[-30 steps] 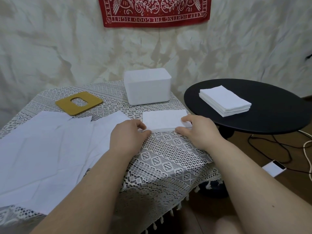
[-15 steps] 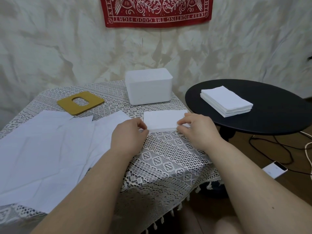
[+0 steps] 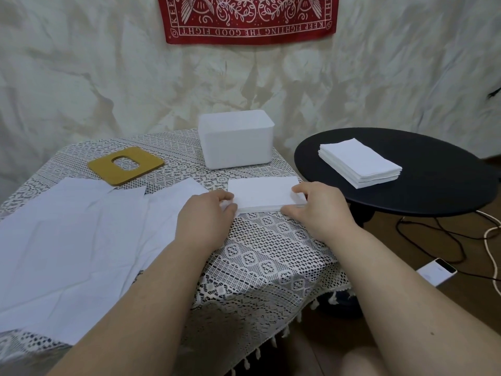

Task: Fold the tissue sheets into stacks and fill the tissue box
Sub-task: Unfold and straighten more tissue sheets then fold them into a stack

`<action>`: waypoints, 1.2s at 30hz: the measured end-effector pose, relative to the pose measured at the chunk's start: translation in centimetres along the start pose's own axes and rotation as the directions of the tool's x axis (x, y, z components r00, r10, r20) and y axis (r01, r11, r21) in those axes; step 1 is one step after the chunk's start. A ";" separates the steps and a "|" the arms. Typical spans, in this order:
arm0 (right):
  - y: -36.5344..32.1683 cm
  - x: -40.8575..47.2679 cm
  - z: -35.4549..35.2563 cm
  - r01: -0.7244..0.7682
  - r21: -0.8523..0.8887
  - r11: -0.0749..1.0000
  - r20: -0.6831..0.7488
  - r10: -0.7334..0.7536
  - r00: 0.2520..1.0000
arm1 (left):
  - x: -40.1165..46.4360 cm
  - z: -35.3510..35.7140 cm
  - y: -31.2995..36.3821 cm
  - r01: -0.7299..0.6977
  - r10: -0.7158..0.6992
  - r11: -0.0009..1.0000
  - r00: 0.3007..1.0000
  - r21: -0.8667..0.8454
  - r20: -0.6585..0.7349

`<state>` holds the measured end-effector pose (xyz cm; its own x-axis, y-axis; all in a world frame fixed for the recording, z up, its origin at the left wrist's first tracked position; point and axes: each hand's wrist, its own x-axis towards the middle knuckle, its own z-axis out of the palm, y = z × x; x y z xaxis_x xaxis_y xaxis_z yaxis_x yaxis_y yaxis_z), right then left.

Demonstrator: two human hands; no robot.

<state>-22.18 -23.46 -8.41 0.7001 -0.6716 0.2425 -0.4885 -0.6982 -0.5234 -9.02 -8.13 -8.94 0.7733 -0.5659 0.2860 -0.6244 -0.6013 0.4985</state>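
Folded stack [image 3: 261, 194] lies on the lace tabletop [image 3: 260, 256], just at 6 o'clock of the white box [image 3: 235, 139], near the tabletop's right edge. Left hand [image 3: 204, 218] pinches the stack's left end, thumb and fingers curled round the near-left corner. Right hand [image 3: 322, 206] grips the right end, fingers over the top edge, thumb along the near side. Both hands grasping, none released

Handling guess: stack is very light, soft, limp, many thin plies; no stiffness, so it will sag or fan if lifted by one end. Plies slide on each other easily, and top sheets can peel off. Not breakable but it crumples and tears if squeezed hard. Best hold looks like what the hands have now: both short ends, thumbs under or at the side, fingers on top, light even squeeze, keep it level. Lace may snag the bottom ply, so lift rather than drag

Box is open on top, lid [image 3: 126, 165] with cutout lies flat at its 9 o'clock, apart from it. Unfolded sheets [image 3: 67, 240] overlap at 9 o'clock of the stack, also limp and creased. Second stack [image 3: 359, 165] sits on the round black table [image 3: 433, 191] at 3 o'clock, well apart from the box. Whether the box holds anything: cannot tell, inside hidden
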 end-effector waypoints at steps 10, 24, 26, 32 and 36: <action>0.3 0.1 0.3 -0.036 -0.116 0.993 -0.062 0.029 0.998 | 0.0 0.2 -0.3 -0.011 0.010 0.998 1.000 0.064 0.002; -1.6 -0.2 1.3 0.282 -0.228 0.932 0.363 -0.187 0.913 | -0.1 0.2 0.0 -0.178 0.146 0.953 0.979 0.247 0.141; -1.6 -0.2 1.3 0.282 -0.230 0.931 0.369 -0.185 0.911 | -0.1 0.2 0.1 -0.180 0.149 0.955 0.978 0.234 0.146; -2.2 -0.3 1.5 0.282 -0.238 0.929 0.321 -0.199 0.926 | -0.6 -0.7 0.1 -0.199 0.172 0.954 0.976 0.223 0.137; -4.5 -0.5 1.8 0.330 -0.163 0.930 0.236 -0.288 0.928 | -0.8 -2.5 -0.9 -0.180 0.167 0.960 0.983 0.213 0.078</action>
<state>-19.39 -19.51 -7.69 0.9135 -0.3635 0.1827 -0.3078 -0.9112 -0.2737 -8.82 -5.70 -7.60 0.6469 -0.7009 0.3004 -0.7626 -0.5955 0.2527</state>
